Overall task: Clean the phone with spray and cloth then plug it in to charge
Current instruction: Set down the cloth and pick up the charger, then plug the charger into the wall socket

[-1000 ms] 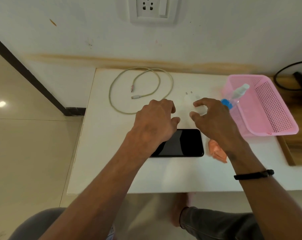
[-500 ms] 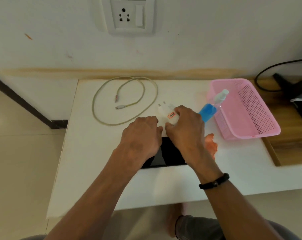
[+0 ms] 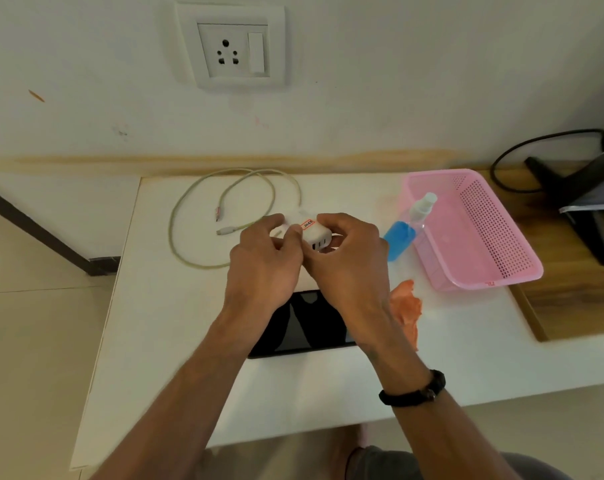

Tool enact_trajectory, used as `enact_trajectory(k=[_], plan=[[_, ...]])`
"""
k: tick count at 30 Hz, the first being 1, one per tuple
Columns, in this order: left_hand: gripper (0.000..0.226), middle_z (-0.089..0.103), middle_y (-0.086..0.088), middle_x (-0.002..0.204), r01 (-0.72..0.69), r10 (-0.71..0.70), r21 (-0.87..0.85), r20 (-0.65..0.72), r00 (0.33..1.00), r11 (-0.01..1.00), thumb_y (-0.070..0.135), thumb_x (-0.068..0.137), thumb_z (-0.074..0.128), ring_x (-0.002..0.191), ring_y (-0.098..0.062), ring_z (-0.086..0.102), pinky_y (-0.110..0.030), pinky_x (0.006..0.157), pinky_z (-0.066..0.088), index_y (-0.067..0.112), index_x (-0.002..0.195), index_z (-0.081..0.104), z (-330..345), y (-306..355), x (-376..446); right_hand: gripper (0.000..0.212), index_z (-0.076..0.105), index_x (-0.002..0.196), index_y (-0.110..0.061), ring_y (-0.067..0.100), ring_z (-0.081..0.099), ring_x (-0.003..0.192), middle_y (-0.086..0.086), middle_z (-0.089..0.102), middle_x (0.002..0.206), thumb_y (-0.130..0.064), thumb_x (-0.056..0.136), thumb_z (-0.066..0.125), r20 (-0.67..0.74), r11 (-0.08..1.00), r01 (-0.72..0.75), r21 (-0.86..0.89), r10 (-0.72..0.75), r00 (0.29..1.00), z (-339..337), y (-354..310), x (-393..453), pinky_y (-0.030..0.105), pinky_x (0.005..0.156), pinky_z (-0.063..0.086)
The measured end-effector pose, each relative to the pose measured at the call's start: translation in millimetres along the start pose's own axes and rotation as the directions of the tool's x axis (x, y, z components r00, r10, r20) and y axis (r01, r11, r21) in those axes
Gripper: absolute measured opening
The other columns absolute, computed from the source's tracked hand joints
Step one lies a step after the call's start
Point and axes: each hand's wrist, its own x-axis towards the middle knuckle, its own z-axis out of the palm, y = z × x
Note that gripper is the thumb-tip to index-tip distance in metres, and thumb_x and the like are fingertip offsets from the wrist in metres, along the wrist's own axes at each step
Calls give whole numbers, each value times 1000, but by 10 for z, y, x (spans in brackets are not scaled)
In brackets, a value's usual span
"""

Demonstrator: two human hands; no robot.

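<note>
White tabletop (image 3: 189, 358) under a wall socket (image 3: 232, 50). Both hands, left hand (image 3: 264, 265) and right hand (image 3: 349, 261), curl around a white plastic charger brick (image 3: 316, 233) above the black glass phone (image 3: 307, 327), lying flat at 6 o'clock of them. Orange cloth (image 3: 406, 306) at 4.

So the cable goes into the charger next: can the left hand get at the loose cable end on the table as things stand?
Probably yes. The cable end lies bare just beyond the left hand, nothing between them. But that hand's fingers are on the charger, which the right hand grips, so it must let go first.
</note>
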Motion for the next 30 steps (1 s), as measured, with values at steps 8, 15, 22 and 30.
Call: enact_trajectory(k=[8, 15, 22, 30], plan=[[42, 80, 2, 108, -101, 58, -283, -158, 986, 954, 31, 99, 66, 98, -15, 77, -40, 99, 57, 27, 140, 62, -142, 79, 89, 46, 71, 122, -23, -12, 71, 81, -20, 74, 102, -34, 80, 87, -4, 978, 35, 205, -35, 999, 115, -237, 100, 10, 66, 57], [42, 78, 3, 115, -200, 106, -380, -254, 961, 903, 23, 97, 71, 95, -12, 78, -42, 93, 62, 25, 139, 65, -315, 149, 351, 36, 72, 112, -27, -7, 74, 81, -23, 73, 92, -9, 82, 83, 132, 963, 151, 224, -183, 974, 244, -511, 492, 10, 70, 56], [35, 77, 13, 106, -297, 146, -438, -346, 927, 849, 21, 101, 67, 90, -9, 78, -33, 88, 62, 31, 134, 66, -418, 309, 595, 39, 72, 125, -24, -17, 69, 82, -27, 71, 97, -11, 88, 77, 92, 938, 246, 246, -276, 957, 479, -742, 764, 0, 68, 48], [40, 77, 3, 119, -441, 310, -328, -381, 871, 835, 22, 103, 65, 96, -11, 78, -41, 93, 62, 20, 143, 61, -554, 441, 716, 43, 73, 125, -23, -15, 69, 85, -11, 74, 122, -13, 85, 83, 44, 909, 275, 313, -303, 952, 433, -895, 947, 0, 73, 50]])
